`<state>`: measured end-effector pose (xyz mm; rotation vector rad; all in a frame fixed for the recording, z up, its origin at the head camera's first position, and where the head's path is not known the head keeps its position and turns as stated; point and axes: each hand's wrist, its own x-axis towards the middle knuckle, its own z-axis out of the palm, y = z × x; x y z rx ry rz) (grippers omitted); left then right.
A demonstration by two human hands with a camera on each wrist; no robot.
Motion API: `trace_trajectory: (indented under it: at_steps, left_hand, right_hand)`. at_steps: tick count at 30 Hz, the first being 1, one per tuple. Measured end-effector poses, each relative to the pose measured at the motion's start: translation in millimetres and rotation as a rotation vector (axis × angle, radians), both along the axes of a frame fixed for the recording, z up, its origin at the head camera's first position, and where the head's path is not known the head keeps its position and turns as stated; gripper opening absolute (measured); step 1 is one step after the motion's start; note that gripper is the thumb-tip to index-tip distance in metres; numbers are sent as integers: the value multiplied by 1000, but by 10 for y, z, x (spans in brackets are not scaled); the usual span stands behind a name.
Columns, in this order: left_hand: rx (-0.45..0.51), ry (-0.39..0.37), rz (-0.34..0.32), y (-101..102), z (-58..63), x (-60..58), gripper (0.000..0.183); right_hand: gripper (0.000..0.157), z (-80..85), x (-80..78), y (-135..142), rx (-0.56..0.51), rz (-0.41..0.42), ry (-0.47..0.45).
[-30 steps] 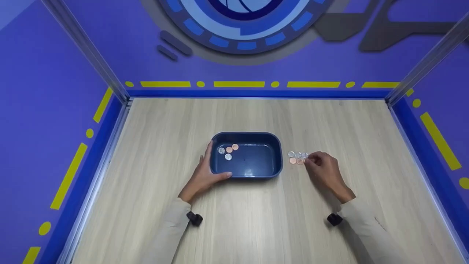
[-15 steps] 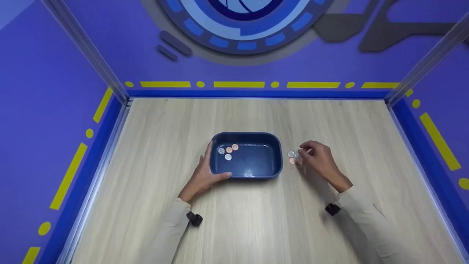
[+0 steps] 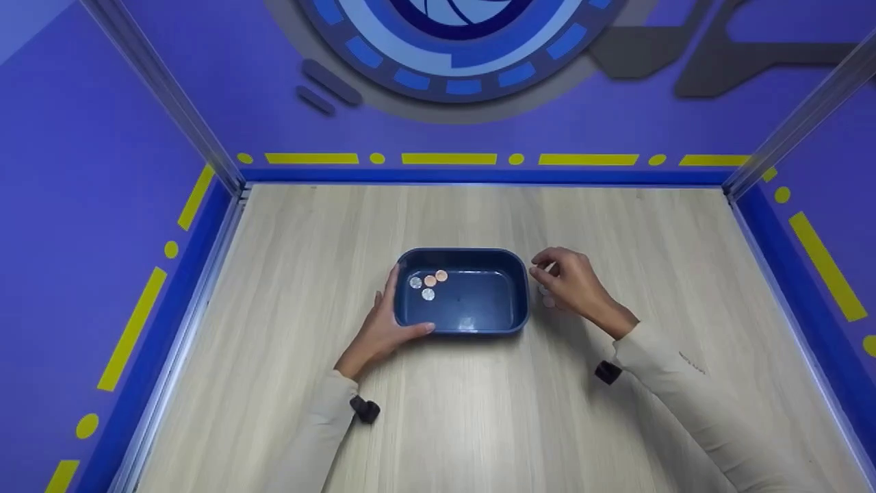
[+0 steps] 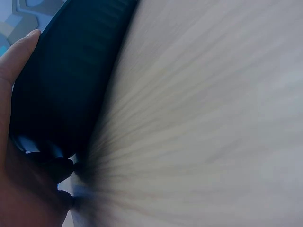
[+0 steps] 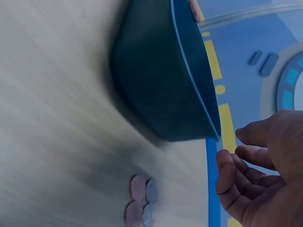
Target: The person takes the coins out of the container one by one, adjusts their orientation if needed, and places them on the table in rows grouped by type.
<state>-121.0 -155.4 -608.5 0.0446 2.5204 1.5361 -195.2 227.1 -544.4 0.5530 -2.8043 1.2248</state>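
Observation:
A dark blue tray [image 3: 493,301] sits mid-table, with several silver and copper coins [image 3: 428,283] in its far left corner. My left hand [image 3: 400,308] grips the tray's near left corner, thumb on the front rim; the left wrist view shows the same hand [image 4: 12,71] against the tray wall [image 4: 61,85]. My right hand [image 3: 540,267] hovers just right of the tray's far right corner, fingers curled and thumb and forefinger pinched; the coin between them is hidden. Loose coins [image 5: 139,203] lie on the table below that hand [image 5: 229,146], beside the tray [image 5: 161,80].
The pale wooden table [image 3: 479,424] is boxed in by purple walls with yellow markings at the back [image 3: 445,123], left and right. Small black wrist cameras [image 3: 365,409] sit on both light sleeves. In the head view the loose coins [image 3: 547,296] are mostly covered by my right hand.
My right hand pinched at the loose coins, then lifted and moved left and away toward the tray's right rim. The left hand and tray stayed still.

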Motion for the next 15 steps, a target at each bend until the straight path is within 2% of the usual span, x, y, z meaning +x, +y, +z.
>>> trace_trajectory:
  at_steps: [8, 15]
  left_hand:
    - [-6, 6, 0, -7, -21, 3, 139]
    - [10, 14, -4, -9, -13, -2, 139]
  right_hand:
    - [14, 55, -101, -224, 39, 103, -22]
    - [14, 55, -186, -382, 38, 181, 32]
